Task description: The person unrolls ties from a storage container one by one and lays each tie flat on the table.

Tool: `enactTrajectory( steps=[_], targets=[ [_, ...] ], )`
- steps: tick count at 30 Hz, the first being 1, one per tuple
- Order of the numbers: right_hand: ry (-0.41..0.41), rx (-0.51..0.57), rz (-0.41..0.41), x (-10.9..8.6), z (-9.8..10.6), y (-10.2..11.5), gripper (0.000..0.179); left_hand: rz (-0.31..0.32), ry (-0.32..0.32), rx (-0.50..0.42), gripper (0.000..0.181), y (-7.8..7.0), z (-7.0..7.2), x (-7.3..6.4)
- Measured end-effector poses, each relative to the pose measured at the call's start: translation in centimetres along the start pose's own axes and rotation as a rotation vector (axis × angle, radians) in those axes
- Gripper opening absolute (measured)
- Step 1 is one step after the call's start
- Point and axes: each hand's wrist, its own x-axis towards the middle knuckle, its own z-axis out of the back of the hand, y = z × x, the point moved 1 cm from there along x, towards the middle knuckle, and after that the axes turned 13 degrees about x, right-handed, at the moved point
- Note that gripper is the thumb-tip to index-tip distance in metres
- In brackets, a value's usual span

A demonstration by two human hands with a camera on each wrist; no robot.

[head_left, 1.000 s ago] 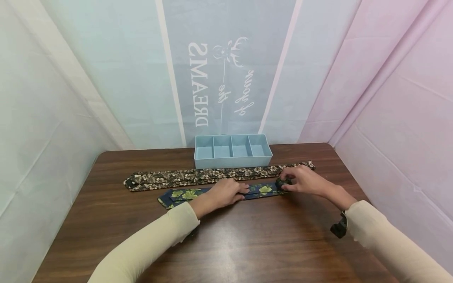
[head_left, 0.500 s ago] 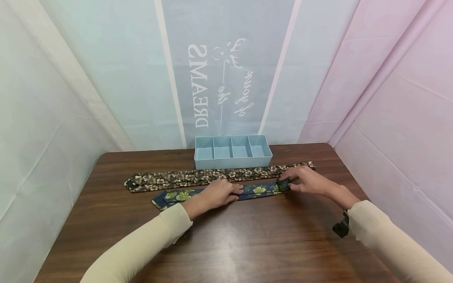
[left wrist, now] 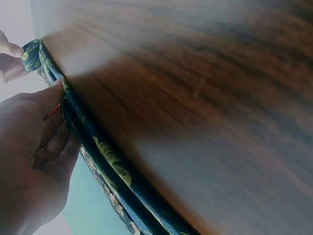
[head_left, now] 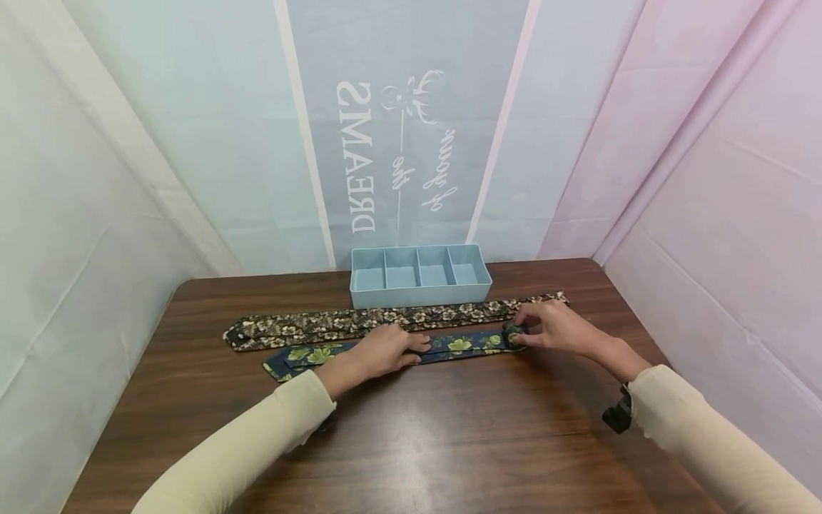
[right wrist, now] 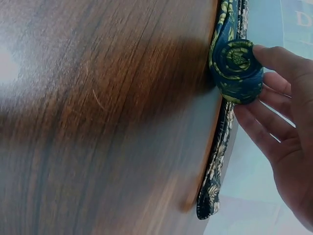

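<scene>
A navy necktie with yellow-green flowers [head_left: 459, 345] lies lengthwise on the table, its pointed wide end to the left. Its right end is wound into a roll [right wrist: 237, 63], showing a spiral of layers in the right wrist view. My right hand [head_left: 555, 326] holds this roll between thumb and fingers. Farther left, my left hand [head_left: 380, 353] grips the flat part of the same tie, thumb and fingers at its edges [left wrist: 44, 142]; the hand hides the stretch beneath it. Just behind lies a second necktie, black with cream flowers [head_left: 308, 325], stretched out flat.
A light blue box with several compartments [head_left: 420, 294] stands behind the ties, near the back edge of the brown wooden table [head_left: 437, 442]. A printed cloth [head_left: 411, 43] hangs behind the table, with pale cloth walls on both sides.
My left hand and the tie's pointed end have moved left. My right hand has stayed nearly in place while turning the roll. The black floral tie and the box have stayed put.
</scene>
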Motion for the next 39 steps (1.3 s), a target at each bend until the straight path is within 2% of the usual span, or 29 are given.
enactTrajectory(
  steps=[3, 9, 15, 21, 27, 32, 39],
  targets=[
    [0.024, 0.0, 0.0, -0.1, 0.1, -0.1, 0.026, 0.007, 0.004, -0.004, 0.033, 0.1, 0.0, -0.2],
    [0.059, 0.002, 0.065, -0.5, 0.2, -0.7, 0.033, 0.018, -0.002, -0.021, 0.033, 0.4, -0.2, -0.7],
    [0.053, 0.078, 0.083, -0.7, 0.3, -1.8, 0.035, 0.018, -0.016, -0.021, 0.033, 0.7, -0.2, -1.0],
    [0.053, 0.11, 0.106, -0.8, 0.3, -1.9, 0.035, 0.014, -0.005, 0.038, 0.032, 0.3, 0.2, -0.8],
    [0.07, 0.096, 0.075, -0.6, 0.5, -1.4, 0.034, 0.001, -0.021, 0.119, 0.03, -0.5, 0.6, 0.2],
    [0.078, 0.08, 0.08, -0.5, 0.5, -1.1, 0.033, -0.011, -0.058, 0.108, 0.037, -1.3, 0.4, 1.5],
    [0.065, 0.056, 0.031, -0.3, 0.4, -0.7, 0.023, -0.011, -0.032, 0.121, 0.04, -2.3, 0.0, 3.5]
  ],
)
